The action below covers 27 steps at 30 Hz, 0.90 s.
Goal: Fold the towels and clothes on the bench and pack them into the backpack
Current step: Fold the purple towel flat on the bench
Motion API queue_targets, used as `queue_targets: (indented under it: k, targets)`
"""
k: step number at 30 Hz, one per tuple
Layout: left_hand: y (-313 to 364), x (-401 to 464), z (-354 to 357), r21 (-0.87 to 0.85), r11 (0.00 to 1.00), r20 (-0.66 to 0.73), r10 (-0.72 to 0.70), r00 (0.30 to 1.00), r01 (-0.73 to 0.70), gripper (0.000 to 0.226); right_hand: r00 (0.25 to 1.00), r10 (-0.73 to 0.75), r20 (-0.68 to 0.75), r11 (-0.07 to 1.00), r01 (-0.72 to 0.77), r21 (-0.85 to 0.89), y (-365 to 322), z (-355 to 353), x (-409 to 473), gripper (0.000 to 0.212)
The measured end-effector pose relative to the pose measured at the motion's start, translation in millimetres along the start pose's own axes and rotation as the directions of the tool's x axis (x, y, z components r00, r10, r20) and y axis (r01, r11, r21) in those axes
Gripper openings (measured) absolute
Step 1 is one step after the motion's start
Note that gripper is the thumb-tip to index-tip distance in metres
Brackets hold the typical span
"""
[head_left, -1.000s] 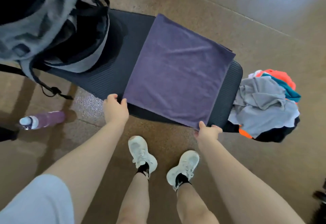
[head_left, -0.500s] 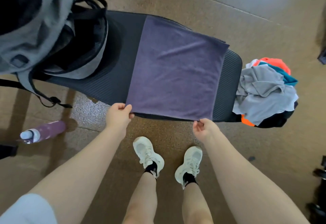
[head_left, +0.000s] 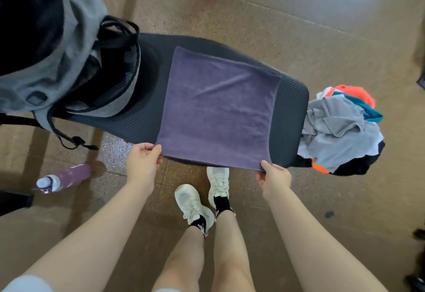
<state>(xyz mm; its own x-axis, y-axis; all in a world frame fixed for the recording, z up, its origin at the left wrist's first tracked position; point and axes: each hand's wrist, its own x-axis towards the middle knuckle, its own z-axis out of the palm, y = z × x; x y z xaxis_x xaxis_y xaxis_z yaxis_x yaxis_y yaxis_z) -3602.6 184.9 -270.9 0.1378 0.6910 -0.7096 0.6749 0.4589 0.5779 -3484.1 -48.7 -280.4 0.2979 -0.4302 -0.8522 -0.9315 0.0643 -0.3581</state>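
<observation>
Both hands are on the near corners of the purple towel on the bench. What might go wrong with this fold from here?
1. The left hand and right hand pinch only the near corners of the towel, so the middle may sag and the fold come out crooked.
2. The clothes pile hangs off the end of the bench; a nudge could tip it onto the floor.
3. The bottle lies by the person's feet, a likely trip hazard.

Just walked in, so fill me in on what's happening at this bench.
A person is folding a purple towel laid flat on the black bench. The left hand and right hand each pinch a near corner. The grey backpack sits open at the bench's left end; a pile of unfolded clothes waits at the right end.
</observation>
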Motion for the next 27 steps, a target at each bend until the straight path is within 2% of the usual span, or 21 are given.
queue_targets:
  k: [2, 4, 6, 8, 10, 13, 15, 16, 17, 19, 20, 21, 23, 25, 26, 27]
  targets:
    - [24, -5, 7, -0.055, 0.997, -0.013, 0.061, 0.998, -0.062, 0.013, 0.986, -0.14, 0.09, 0.988, 0.145, -0.057, -26, -2, -6, 0.034]
    - [51, -2, 19, -0.065, 0.991, 0.011, 0.117, 0.993, -0.116, 0.007, 0.95, -0.232, 0.207, 0.941, 0.273, -0.199, -57, 4, -9, 0.027]
    - [78, 9, 33, -0.063, 0.987, 0.027, 0.152, 0.988, -0.151, 0.014, 0.92, -0.257, 0.297, 0.887, 0.347, -0.304, -88, 17, -3, 0.01]
    - [101, 23, 49, -0.109, 0.981, 0.028, 0.166, 0.986, -0.162, 0.017, 0.897, -0.244, 0.368, 0.839, 0.386, -0.384, -112, 34, 9, 0.016]
    - [117, 40, 64, -0.136, 0.975, 0.025, 0.181, 0.983, -0.176, 0.015, 0.89, -0.224, 0.398, 0.832, 0.387, -0.397, -130, 50, 25, 0.017]
    - [127, 64, 83, -0.154, 0.973, 0.044, 0.182, 0.982, -0.173, 0.006, 0.887, -0.223, 0.405, 0.882, 0.361, -0.304, -147, 63, 43, 0.021]
    - [125, 75, 91, -0.078, 0.981, 0.118, 0.184, 0.976, -0.176, 0.011, 0.855, -0.276, 0.439, 0.847, 0.432, -0.309, -149, 66, 52, 0.021]
    - [122, 80, 94, 0.017, 0.978, 0.167, 0.204, 0.965, -0.209, 0.016, 0.82, -0.326, 0.47, 0.77, 0.518, -0.372, -148, 66, 56, 0.019]
    - [118, 85, 95, 0.15, 0.953, 0.204, 0.232, 0.951, -0.265, 0.019, 0.774, -0.374, 0.51, 0.645, 0.613, -0.457, -147, 65, 61, 0.02]
    - [114, 94, 95, 0.436, 0.812, 0.216, 0.325, 0.921, -0.389, 0.024, 0.684, -0.467, 0.561, 0.33, 0.723, -0.607, -143, 65, 71, 0.027]
    - [113, 97, 96, 0.523, 0.731, 0.208, 0.388, 0.898, -0.438, 0.027, 0.652, -0.509, 0.562, 0.242, 0.735, -0.634, -142, 66, 73, 0.024]
    - [114, 99, 97, 0.577, 0.671, 0.195, 0.441, 0.876, -0.467, 0.031, 0.627, -0.548, 0.553, 0.221, 0.747, -0.628, -142, 67, 73, 0.018]
    - [119, 99, 99, 0.632, 0.597, 0.177, 0.51, 0.842, -0.495, 0.031, 0.614, -0.581, 0.535, 0.3, 0.772, -0.56, -140, 69, 76, 0.021]
    - [123, 100, 99, 0.673, 0.505, 0.208, 0.573, 0.793, -0.541, 0.021, 0.631, -0.535, 0.562, 0.466, 0.775, -0.427, -139, 68, 75, 0.03]
    - [126, 101, 98, 0.662, 0.484, 0.229, 0.596, 0.769, -0.572, 0.017, 0.634, -0.497, 0.593, 0.53, 0.762, -0.371, -140, 67, 73, 0.035]
    - [128, 104, 96, 0.619, 0.504, 0.235, 0.612, 0.755, -0.602, 0.015, 0.63, -0.462, 0.624, 0.574, 0.749, -0.332, -142, 67, 73, 0.038]
